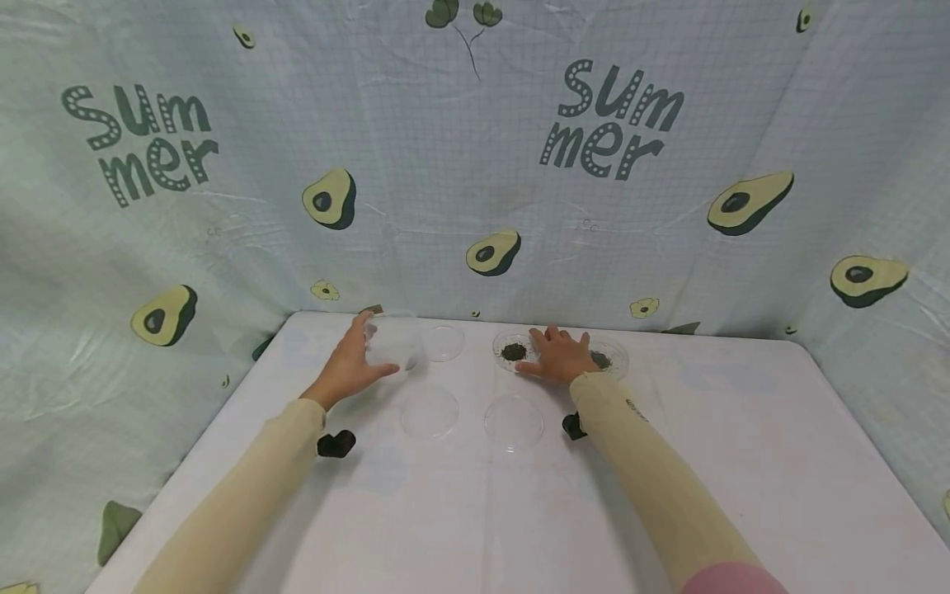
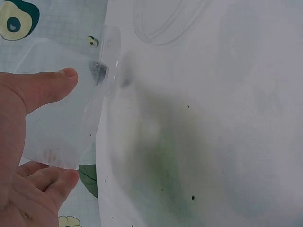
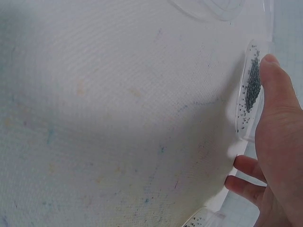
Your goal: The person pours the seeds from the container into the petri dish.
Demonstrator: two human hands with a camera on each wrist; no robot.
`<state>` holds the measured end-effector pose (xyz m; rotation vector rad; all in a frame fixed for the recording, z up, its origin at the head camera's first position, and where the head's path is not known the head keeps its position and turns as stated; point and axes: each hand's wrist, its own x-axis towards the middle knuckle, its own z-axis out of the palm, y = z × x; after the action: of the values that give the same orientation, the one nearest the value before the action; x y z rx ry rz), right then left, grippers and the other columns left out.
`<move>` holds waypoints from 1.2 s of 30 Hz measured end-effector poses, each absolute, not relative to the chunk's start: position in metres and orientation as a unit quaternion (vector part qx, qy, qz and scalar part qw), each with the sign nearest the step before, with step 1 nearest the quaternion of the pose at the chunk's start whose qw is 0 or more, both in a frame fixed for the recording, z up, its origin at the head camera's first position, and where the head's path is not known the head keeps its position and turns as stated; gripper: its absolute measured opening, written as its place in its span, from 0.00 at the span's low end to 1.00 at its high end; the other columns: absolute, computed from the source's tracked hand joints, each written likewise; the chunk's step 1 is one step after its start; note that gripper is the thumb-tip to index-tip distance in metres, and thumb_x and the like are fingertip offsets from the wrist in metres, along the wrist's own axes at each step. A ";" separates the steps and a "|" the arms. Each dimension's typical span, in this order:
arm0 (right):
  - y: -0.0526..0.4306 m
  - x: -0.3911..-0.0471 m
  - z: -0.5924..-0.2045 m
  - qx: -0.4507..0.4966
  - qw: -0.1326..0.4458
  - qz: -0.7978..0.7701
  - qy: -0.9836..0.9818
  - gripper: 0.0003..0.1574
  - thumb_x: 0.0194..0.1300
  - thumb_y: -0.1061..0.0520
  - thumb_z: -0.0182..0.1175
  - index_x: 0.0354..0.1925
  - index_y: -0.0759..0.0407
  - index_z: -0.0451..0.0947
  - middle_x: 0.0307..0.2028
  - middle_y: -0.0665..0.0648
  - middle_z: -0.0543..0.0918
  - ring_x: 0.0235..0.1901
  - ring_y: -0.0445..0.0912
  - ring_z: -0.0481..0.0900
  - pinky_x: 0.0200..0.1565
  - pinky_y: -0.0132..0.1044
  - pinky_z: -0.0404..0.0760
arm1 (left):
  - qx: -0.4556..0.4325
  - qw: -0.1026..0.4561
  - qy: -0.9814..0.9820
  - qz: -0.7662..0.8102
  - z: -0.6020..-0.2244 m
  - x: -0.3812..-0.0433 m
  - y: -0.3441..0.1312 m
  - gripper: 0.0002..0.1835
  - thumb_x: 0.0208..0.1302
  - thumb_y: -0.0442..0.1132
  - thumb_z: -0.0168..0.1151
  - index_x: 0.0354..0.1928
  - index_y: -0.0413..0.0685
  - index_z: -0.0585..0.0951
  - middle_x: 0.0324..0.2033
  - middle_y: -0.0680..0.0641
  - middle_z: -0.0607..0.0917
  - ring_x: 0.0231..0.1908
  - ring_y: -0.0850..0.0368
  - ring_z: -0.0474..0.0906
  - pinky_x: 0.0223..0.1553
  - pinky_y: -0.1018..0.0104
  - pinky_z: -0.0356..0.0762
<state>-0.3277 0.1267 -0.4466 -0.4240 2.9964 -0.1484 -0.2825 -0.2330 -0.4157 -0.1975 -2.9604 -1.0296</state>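
In the head view, my left hand [image 1: 350, 363] holds a clear plastic tub [image 1: 397, 340] between thumb and fingers. Up close in the left wrist view, the tub [image 2: 57, 109] is see-through, with a small dark patch near one corner. My right hand [image 1: 562, 356] grips the right side of a clear petri dish [image 1: 500, 360] with a heap of dark granules [image 1: 514, 352]. Its thumb lies at the dish's rim in the right wrist view, and two fingertips are beyond the dish. A second petri dish [image 1: 622, 363] with dark granules sits just right of that hand, partly hidden by it.
Three more clear round dishes or lids stand on the white table [image 1: 460, 511]: one behind [image 1: 444, 343], one front left [image 1: 430, 412] and one front right [image 1: 514, 423]. A few dark specks lie under the left hand. Printed cloth [image 1: 416, 148] hangs behind the table.
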 end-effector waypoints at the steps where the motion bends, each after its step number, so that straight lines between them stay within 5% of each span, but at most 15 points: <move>1: 0.127 -0.328 -0.446 -0.142 0.055 -0.049 0.987 0.54 0.62 0.26 0.53 0.74 0.53 0.53 0.66 0.64 0.65 0.68 0.61 0.64 0.65 0.74 0.49 | -0.059 -0.004 -0.942 -0.330 -0.416 -0.282 -0.234 0.57 0.57 0.46 0.71 0.75 0.46 0.39 0.71 0.34 0.60 0.68 0.34 0.60 0.65 0.38 0.63; 36: 0.122 -0.333 -0.442 -0.134 0.072 -0.054 0.987 0.55 0.63 0.27 0.53 0.75 0.55 0.51 0.68 0.66 0.63 0.69 0.62 0.61 0.66 0.74 0.46 | -0.055 -0.035 -0.923 -0.379 -0.448 -0.296 -0.259 0.55 0.56 0.44 0.72 0.72 0.48 0.40 0.67 0.35 0.65 0.61 0.36 0.68 0.62 0.41 0.65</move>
<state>-0.3332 0.1223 -0.4424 -0.4038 2.9653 -0.1626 -0.2957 -0.2590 -0.4478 -0.1770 -2.9662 -1.2160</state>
